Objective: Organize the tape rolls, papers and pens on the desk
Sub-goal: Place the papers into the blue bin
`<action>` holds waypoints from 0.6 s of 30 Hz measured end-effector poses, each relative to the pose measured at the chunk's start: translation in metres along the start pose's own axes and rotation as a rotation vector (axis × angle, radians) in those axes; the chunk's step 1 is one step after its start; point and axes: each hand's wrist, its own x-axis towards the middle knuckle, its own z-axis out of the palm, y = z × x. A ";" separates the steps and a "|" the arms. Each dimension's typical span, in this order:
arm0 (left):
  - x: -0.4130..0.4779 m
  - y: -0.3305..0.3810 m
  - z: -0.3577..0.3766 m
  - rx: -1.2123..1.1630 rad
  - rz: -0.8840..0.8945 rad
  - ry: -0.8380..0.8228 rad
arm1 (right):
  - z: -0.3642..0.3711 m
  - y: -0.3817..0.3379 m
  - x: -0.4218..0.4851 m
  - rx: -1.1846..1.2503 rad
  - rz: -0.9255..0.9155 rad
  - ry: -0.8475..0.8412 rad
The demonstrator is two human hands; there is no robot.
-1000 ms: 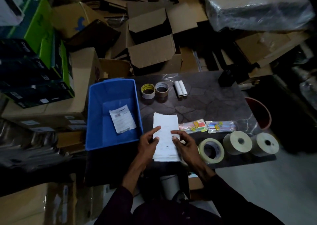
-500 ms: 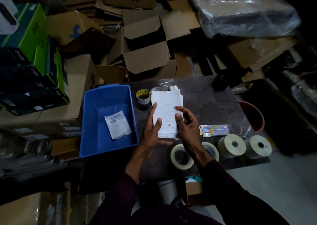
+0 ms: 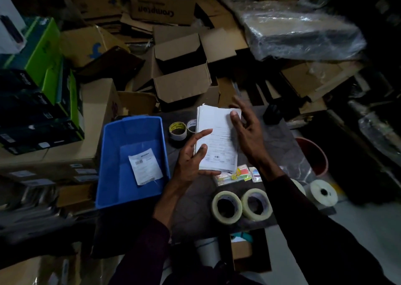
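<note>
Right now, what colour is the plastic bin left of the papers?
Blue plastic bin, clearest in head view.

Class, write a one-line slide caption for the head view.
Left hand grips a stack of papers, right hand touching it, above the desk beside a blue bin.

We note the left forearm [image 3: 166, 202] rising from 6 o'clock toward 1 o'clock, and the sleeved right forearm [image 3: 290, 200] rising toward 11 o'clock. The left hand [image 3: 188, 163] grips the paper stack [image 3: 219, 141] at its 7 o'clock corner, thumb on the face. The right hand [image 3: 251, 137] is spread, fingers near straight, thumb tip touching the stack's 1 o'clock corner.
</note>
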 end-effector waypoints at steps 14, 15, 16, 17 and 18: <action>0.009 -0.013 -0.009 0.176 0.228 0.199 | 0.019 0.001 -0.030 0.047 -0.033 -0.017; 0.010 -0.012 -0.011 0.188 0.245 0.225 | 0.024 0.003 -0.039 0.063 -0.043 -0.029; 0.012 -0.013 -0.013 0.194 0.245 0.239 | 0.029 0.006 -0.046 0.070 -0.048 -0.040; 0.013 -0.013 -0.014 0.194 0.236 0.245 | 0.033 0.010 -0.052 0.066 -0.040 -0.040; 0.013 -0.013 -0.016 0.192 0.226 0.248 | 0.038 0.014 -0.054 0.062 -0.023 -0.024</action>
